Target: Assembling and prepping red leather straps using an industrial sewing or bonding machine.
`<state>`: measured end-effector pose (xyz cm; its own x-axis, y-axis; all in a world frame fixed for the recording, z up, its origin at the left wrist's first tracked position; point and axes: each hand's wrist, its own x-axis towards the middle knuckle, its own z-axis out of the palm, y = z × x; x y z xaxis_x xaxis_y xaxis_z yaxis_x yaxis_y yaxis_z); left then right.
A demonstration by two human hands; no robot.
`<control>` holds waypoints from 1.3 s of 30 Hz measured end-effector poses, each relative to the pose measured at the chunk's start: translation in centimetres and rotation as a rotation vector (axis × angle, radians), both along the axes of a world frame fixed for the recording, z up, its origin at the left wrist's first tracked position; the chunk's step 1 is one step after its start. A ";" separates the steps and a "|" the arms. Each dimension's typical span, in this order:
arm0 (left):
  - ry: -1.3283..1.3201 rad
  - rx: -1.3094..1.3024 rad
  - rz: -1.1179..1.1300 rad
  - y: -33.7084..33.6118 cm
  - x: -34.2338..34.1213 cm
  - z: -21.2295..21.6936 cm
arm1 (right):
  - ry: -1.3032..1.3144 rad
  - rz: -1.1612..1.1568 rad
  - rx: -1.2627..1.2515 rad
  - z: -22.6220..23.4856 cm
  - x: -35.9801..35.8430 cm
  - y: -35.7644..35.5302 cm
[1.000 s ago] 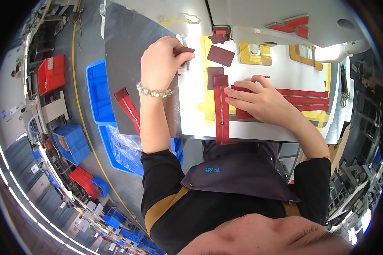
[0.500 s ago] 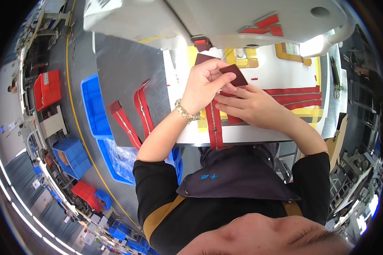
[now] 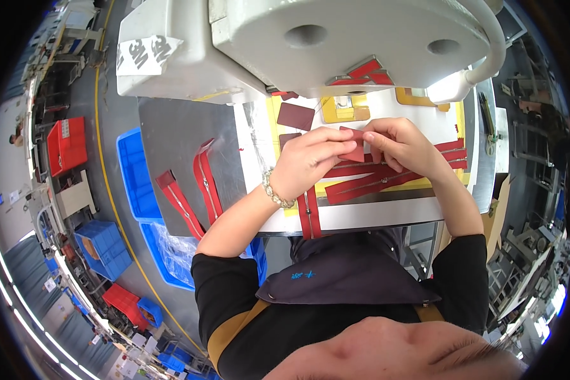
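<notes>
A small dark-red rectangular leather patch (image 3: 353, 151) sits pinched between the two hands, held just above the white worktable (image 3: 373, 218) in front of the grey sewing machine head (image 3: 310, 44). The left hand (image 3: 307, 161) grips the patch's left and lower edge, its fingers (image 3: 335, 140) pressed together on it, while the right hand (image 3: 402, 147) closes thumb and forefinger on the patch's right edge, so both hands are clamped on the same piece. The patch lies directly between the fingertips, its longer side seemingly running left to right, though much of it is hidden by the fingers; neither hand looks clearly nearer. Just below the hands, long red zipper strips (image 3: 386, 180) lie across the table running left to right toward the right edge, and one red zipper strip (image 3: 309, 218) hangs over the near edge. Two more dark-red leather patches (image 3: 296, 116) rest on the table beyond the left hand, near yellow guide templates (image 3: 343, 113). A beaded bracelet (image 3: 273, 192) circles the left wrist. Farther left, two red zippers (image 3: 193, 190) lie on a grey metal side table (image 3: 171, 136), with blue plastic bins (image 3: 133, 177) on the floor beyond.
</notes>
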<state>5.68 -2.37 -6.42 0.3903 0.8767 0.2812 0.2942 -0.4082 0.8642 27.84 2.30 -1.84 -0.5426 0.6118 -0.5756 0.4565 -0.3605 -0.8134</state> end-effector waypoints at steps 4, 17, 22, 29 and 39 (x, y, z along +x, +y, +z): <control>0.054 0.287 -0.066 -0.2 0.5 -0.4 | 0.274 -0.063 -0.060 -2.2 0.3 -0.4; -0.143 -0.095 0.092 -0.6 0.9 0.0 | 0.265 -0.042 0.428 -2.9 -0.6 -2.1; -0.173 -0.256 0.154 -0.4 0.2 0.5 | 0.302 -0.085 0.322 -2.9 -1.0 -1.5; -0.291 -0.333 0.238 -0.1 0.3 0.0 | 0.379 -0.100 0.326 -3.8 -1.3 -1.5; -0.318 -0.350 0.191 0.3 0.2 -0.4 | 0.370 -0.158 0.290 -3.8 -1.4 -1.7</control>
<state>5.93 -2.03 -6.81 0.1570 0.9869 0.0363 0.0356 -0.0424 0.9985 26.42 0.62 -5.61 -0.5663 0.8094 -0.1558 0.0757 -0.1371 -0.9877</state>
